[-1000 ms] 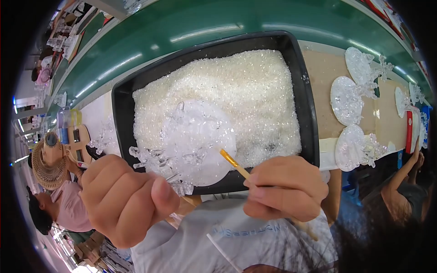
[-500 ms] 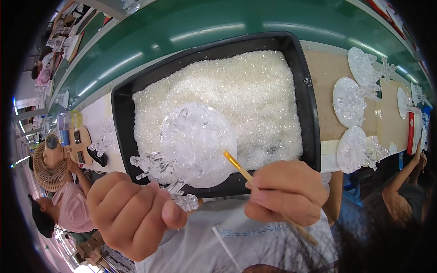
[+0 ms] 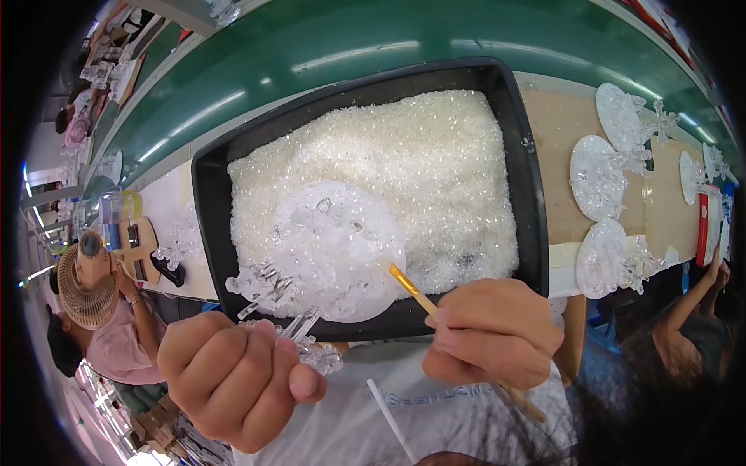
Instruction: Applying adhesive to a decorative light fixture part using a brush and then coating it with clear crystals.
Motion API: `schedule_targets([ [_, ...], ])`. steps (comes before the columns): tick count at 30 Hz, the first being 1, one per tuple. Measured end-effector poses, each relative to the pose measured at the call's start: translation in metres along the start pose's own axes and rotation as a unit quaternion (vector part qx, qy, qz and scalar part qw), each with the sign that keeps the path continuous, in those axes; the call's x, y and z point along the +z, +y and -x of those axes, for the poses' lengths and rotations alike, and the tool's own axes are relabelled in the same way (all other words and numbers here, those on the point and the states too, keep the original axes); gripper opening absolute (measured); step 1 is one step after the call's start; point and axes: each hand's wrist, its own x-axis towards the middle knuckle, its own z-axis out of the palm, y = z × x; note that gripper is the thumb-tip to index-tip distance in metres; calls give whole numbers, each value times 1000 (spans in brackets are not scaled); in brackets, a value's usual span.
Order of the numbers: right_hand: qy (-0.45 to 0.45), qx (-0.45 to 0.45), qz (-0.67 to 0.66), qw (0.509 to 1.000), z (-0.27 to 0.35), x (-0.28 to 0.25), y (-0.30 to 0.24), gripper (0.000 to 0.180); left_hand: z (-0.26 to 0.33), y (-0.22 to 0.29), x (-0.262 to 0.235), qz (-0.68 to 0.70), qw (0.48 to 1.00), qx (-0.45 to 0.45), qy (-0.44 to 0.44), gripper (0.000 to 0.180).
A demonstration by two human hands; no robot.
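Observation:
My left hand (image 3: 233, 377) is closed round the clear stem end of a transparent ornament. Its white round disc (image 3: 342, 248) tilts over the granules, with clear figures and rods (image 3: 268, 287) along its lower left side. Between the fingers and thumb of my right hand (image 3: 497, 334) is a thin paintbrush (image 3: 420, 295) with a gold ferrule. The brush tip is at the disc's lower right edge; whether it touches is hard to tell. Beneath the disc, sparkling white granules (image 3: 435, 163) fill a black tray (image 3: 532, 202).
Several similar clear ornaments (image 3: 598, 179) lie on brown board to the right. A green surface (image 3: 350, 39) runs behind the tray. At left are a fan (image 3: 89, 283) and a person in pink (image 3: 124, 349). Another person's arm (image 3: 688, 303) shows at far right.
The ornament has tilted slightly and my left hand has shifted a little down and right. The brush has moved slightly right and down along the disc's edge.

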Motion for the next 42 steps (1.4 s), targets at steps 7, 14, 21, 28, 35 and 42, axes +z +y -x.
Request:
schedule_targets([
  [7, 19, 11, -3, 1000, 1, 2, -1, 38, 13, 18, -19, 3, 990, -89, -105, 9],
  [14, 35, 13, 29, 999, 1, 4, -5, 37, 44, 5, -21, -57, 994, 59, -79, 10],
  [21, 14, 6, 16, 1000, 0, 3, -1, 36, 42, 8, -16, -89, 994, 43, -44, 26],
  [28, 31, 0, 33, 999, 1, 10, 2, 34, 30, 15, -16, -90, 995, 42, -30, 28],
  [35, 45, 7, 5, 999, -1, 13, 2, 32, 26, 13, -17, -32, 996, 66, -50, 8],
  [42, 0, -1, 4, 1000, -9, 11, 5, 28, 38, 6, -15, -37, 989, 145, -7, 11],
])
